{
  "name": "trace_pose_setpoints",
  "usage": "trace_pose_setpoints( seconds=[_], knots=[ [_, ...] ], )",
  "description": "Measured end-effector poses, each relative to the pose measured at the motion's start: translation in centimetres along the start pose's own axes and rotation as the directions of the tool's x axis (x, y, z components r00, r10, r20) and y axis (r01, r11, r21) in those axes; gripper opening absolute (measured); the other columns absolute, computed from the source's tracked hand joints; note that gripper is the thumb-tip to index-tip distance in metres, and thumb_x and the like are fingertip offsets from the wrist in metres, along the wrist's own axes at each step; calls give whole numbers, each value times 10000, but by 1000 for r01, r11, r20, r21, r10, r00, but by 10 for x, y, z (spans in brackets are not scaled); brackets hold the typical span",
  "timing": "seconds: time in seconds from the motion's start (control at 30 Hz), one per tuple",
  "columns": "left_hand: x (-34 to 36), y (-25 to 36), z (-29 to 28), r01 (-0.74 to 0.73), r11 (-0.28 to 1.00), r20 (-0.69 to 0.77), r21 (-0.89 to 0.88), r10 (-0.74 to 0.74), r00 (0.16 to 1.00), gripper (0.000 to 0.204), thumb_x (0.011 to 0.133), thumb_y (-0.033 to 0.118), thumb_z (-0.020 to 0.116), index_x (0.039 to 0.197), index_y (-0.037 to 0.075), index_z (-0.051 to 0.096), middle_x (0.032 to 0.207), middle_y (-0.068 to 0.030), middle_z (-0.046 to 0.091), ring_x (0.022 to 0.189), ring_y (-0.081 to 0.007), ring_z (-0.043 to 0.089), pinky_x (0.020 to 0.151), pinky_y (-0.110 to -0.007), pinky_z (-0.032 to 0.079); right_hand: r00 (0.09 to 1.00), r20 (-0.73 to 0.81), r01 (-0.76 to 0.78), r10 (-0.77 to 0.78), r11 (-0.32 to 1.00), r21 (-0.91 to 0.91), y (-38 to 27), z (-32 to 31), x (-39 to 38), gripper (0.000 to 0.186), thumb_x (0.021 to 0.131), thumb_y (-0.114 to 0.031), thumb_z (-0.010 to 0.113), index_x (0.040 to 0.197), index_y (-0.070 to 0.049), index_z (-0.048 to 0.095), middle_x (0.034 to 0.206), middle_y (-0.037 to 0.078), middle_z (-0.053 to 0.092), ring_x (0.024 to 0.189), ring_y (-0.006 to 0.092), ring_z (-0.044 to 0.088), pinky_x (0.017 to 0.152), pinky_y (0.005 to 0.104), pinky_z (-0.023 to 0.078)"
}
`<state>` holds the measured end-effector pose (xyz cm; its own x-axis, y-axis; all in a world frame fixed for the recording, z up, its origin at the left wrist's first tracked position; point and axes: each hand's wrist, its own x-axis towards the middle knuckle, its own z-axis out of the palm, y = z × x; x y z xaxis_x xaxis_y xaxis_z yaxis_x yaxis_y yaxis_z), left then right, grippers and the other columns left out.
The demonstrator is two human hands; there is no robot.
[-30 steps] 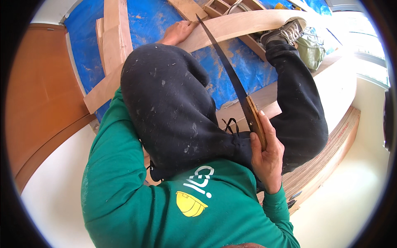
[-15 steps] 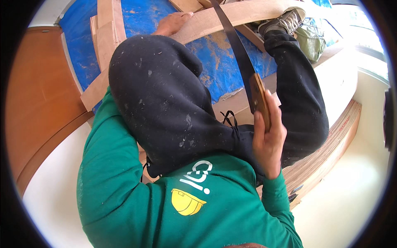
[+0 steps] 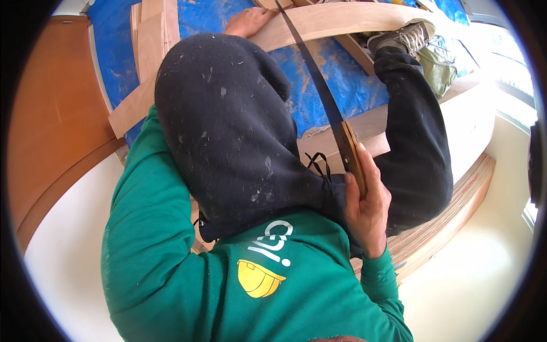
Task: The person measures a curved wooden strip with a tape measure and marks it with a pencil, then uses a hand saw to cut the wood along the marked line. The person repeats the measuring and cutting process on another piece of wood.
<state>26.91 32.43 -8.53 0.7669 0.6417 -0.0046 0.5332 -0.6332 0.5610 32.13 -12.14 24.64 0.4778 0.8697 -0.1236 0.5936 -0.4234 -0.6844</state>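
Observation:
A handsaw with a long dark blade (image 3: 319, 80) and a wooden handle (image 3: 354, 162) is in my right hand (image 3: 369, 204), the fingers wrapped round the handle. The blade slants up and away to the left, and its far part crosses over a pale wooden plank (image 3: 347, 21). At the plank's left end, my left hand (image 3: 248, 23) holds the wood, its fingers partly hidden. My left knee (image 3: 199, 62) is raised just in front of that hand. My right shoe (image 3: 407, 37) is at the plank's right part.
Dusty blue sheeting (image 3: 310, 108) covers the floor under the wood. More boards (image 3: 151, 45) lie at the left, near an orange-brown door (image 3: 57, 119). A green bag (image 3: 437, 68) sits beyond my right foot. Stacked plywood (image 3: 450, 211) is at my right, beside the pale wall.
The saw has shifted slightly down and left with my right hand. In the picture, my left hand, the plank and my right shoe appear a little further up and right.

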Motion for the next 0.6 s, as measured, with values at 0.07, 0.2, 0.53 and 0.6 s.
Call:
trace_pose_setpoints(
  seconds=[0.07, 0.2, 0.53, 0.6],
  knots=[
    [7, -8, 9, 67, 997, 36, -38, -65, 997, 772, 1130, 808, 344, 1414, 266, 815, 1218, -149, 862, 1045, -349, 849, 959, -535, 642, 1000, -15, -1, 1, 1000, 19, 0, 3, 4, 577, 1081, 26, 682, 1646, -7, 568, 1446, 283, 751, 1285, 448, 776, 1047, 476, 630],
    [16, -25, 21, 152, 987, 80, 47, -156, 985, 800, 1120, 831, 339, 1427, 266, 816, 1239, -137, 862, 1056, -343, 850, 971, -526, 648, 995, -61, 80, -77, 995, 54, 16, 40, 59, 556, 1105, -11, 663, 1650, -29, 554, 1452, 293, 740, 1280, 470, 760, 1009, 503, 629],
    [8, 8, -15, 175, 924, 126, -341, -139, 982, 749, 1118, 729, 505, 1355, 88, 810, 1233, -208, 844, 1163, -404, 797, 979, -539, 594, 999, -10, 35, -35, 999, -25, 14, 16, 38, 533, 1128, -22, 634, 1655, -35, 557, 1468, 283, 742, 1313, 430, 771, 1052, 482, 629],
    [6, 17, -22, 171, 942, 131, -289, -138, 982, 799, 1140, 760, 434, 1396, 96, 796, 1271, -212, 837, 1203, -429, 784, 1004, -556, 587, 997, -29, 77, -77, 997, -12, 5, 2, 25, 533, 1121, 5, 632, 1649, 10, 553, 1483, 296, 731, 1354, 417, 756, 1100, 468, 615]
  ],
)
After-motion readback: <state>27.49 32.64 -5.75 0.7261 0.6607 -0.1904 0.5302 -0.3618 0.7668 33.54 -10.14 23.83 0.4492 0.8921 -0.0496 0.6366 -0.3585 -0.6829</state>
